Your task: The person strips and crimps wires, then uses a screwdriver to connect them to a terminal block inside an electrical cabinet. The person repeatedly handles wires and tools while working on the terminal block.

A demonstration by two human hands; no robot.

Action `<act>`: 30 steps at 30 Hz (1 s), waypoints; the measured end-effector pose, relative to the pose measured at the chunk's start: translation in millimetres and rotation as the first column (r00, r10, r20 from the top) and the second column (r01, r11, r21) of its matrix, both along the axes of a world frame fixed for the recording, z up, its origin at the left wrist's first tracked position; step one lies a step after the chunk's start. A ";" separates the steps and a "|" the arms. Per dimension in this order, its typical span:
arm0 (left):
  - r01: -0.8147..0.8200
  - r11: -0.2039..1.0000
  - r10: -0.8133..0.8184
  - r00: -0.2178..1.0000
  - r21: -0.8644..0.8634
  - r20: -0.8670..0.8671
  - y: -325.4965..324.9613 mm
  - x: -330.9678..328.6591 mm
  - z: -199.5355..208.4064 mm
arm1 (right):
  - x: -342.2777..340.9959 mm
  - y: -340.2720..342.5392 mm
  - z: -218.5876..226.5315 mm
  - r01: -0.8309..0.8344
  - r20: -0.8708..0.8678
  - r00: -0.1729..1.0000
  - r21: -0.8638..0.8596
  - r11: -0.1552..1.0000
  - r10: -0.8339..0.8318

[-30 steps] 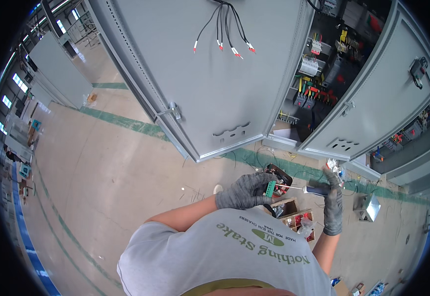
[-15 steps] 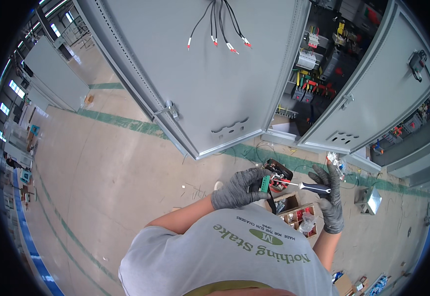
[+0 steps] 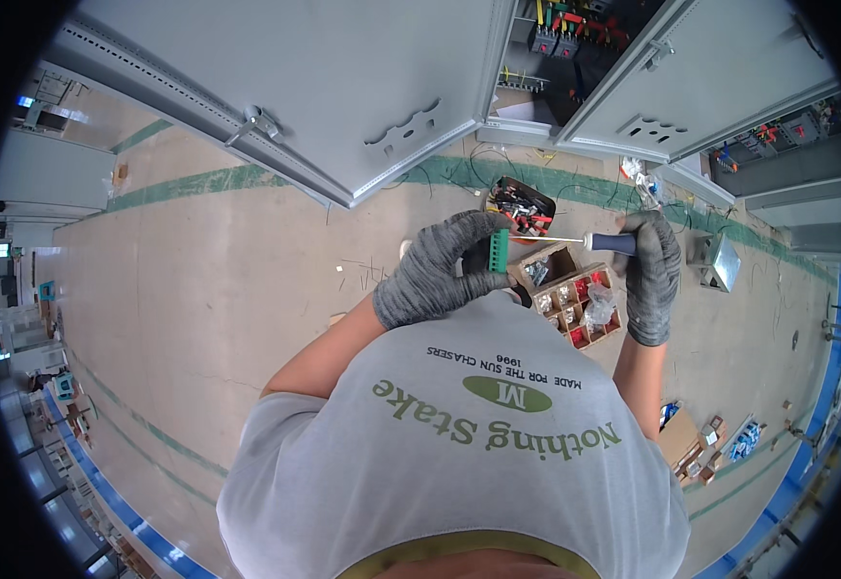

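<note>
One green terminal block (image 3: 501, 251) pinched between left-hand fingers (image 3: 464, 253).

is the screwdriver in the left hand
No, the right hand grips the screwdriver; the left hand holds a green terminal block.

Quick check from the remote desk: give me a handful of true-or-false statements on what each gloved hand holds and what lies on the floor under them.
1. The left hand grips a green terminal block. True.
2. The right hand holds pliers. False: it holds a screwdriver with a dark handle.
3. The screwdriver's tip points toward the green block. True.
4. Both hands are bare. False: both wear grey gloves.
5. A cardboard box with compartments sits on the floor below the hands. True.
</note>
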State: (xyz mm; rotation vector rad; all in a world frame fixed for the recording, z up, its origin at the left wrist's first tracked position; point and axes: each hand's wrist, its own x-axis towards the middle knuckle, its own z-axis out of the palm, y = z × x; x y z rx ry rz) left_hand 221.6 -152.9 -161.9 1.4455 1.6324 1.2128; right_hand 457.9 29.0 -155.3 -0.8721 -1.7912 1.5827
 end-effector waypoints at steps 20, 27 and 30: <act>-0.018 0.999 0.018 1.000 -0.035 0.011 3.6 -4.1 4.0 | -37.6 -29.8 19.3 0.217 -0.220 0.955 0.053 0.975 -0.200; -0.012 1.000 0.012 1.000 0.004 -0.011 4.4 0.2 0.9 | -38.0 -30.1 20.1 0.225 -0.195 0.959 0.071 0.972 -0.208; -0.028 1.000 0.029 0.999 -0.006 0.014 -1.2 0.2 -3.5 | -28.1 -25.7 22.0 0.177 -0.154 0.971 -0.039 0.983 -0.181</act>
